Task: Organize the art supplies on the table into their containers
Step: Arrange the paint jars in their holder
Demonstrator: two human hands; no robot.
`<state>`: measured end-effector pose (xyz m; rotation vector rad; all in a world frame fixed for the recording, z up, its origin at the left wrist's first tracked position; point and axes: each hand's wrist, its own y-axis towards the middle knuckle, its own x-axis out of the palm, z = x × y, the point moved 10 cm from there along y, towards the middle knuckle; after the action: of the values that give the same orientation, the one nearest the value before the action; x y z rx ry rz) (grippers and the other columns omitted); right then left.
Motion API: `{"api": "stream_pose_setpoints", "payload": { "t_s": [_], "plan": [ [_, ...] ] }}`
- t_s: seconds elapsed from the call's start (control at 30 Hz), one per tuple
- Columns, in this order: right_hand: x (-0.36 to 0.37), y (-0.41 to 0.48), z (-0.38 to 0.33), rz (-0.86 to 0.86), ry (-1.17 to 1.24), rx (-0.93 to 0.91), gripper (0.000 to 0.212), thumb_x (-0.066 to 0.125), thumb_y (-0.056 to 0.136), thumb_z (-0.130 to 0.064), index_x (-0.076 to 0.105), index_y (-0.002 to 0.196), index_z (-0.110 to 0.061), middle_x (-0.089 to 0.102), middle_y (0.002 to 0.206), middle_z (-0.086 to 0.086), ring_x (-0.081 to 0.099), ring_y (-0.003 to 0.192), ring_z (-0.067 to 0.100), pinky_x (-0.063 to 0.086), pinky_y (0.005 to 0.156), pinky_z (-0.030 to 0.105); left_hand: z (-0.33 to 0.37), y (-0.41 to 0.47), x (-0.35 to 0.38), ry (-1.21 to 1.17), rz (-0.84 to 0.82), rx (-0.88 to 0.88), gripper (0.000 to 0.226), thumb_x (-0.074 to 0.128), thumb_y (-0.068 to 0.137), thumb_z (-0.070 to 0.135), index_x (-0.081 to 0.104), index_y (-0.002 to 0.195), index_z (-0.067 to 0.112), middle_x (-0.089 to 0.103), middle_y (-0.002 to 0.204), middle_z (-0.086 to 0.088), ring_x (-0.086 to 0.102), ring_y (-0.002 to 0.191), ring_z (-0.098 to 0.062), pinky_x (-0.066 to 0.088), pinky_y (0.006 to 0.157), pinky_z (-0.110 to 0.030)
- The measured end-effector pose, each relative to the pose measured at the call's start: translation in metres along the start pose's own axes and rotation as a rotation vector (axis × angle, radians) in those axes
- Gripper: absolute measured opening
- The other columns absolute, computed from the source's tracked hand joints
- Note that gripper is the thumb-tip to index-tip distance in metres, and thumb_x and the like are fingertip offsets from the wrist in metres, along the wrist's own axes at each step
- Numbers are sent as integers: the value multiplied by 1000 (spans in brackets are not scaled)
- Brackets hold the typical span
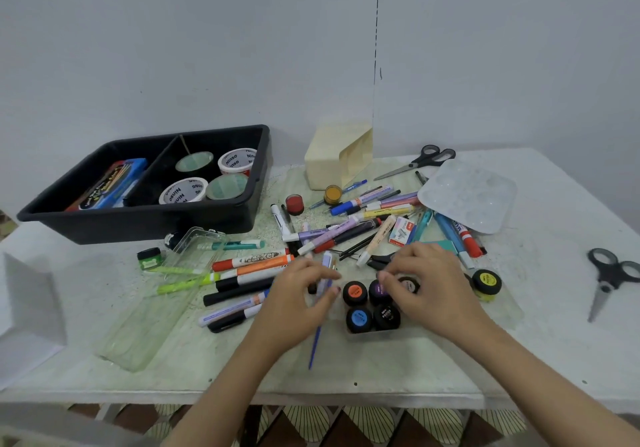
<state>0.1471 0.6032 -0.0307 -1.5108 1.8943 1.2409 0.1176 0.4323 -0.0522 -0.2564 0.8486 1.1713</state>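
The left hand [298, 296] pinches a thin blue-handled paintbrush [314, 349] while the right hand [427, 282] grips a small black paint jar [409, 284] in a clear plastic tray [356, 335]

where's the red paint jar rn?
Head view, centre: the red paint jar sits just off the right end of the black tray, with the yellow-lidded jar close on its right.

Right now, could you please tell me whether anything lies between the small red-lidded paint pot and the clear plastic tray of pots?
Yes. A loose heap of markers and pens lies between the small red-lidded paint pot and the clear plastic tray, and the left hand, holding a blue-handled brush, sits just before the tray.
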Motion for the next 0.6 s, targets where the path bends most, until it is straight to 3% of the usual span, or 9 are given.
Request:
{"api": "stream_pose_setpoints", "payload": {
  "t_s": [0.13,0.23,0.37,0.5,0.6],
  "plan": [
    [17,48,-4,-97,-12,-54,31,46,81,-44,71,93,-31,64,90,-10,55,92,15,42,83,40,-26,38,-27,113,89,-69,21,61,88,19,65,108,25,56,101,13,50,93,1,42,85,-18],
    [40,87,0,-142,-86,-79,30,50,87,-36,66,112,-30,65,104,-2,55,101,21,42,86,38,-48,68,-42,137,136,-177,30,61,88,16,60,118,17,56,112,3,50,102,-10,38,89,-22],
    [75,131,4,-154,-202,-85,38,51,89,-29,55,127,-29,59,118,3,50,109,27,40,89,37,-65,104,-44,168,107,-223,42,60,86,12,53,127,15,52,122,-1,45,103,-9,31,87,-19],
    [96,163,3,-142,-245,-77,45,50,89,-21,51,134,-26,52,130,11,46,113,34,37,90,36,-83,130,-36,169,41,-280,60,54,80,-4,47,135,19,43,133,-7,43,121,-22,34,95,-25],
    [106,176,4,-167,-321,-82,41,50,91,-21,53,131,-23,58,117,11,49,104,33,40,84,36,-96,142,-31,180,-3,-330,61,53,82,-3,47,136,25,40,136,-8,42,123,-25,37,98,-31]
  ]
}}
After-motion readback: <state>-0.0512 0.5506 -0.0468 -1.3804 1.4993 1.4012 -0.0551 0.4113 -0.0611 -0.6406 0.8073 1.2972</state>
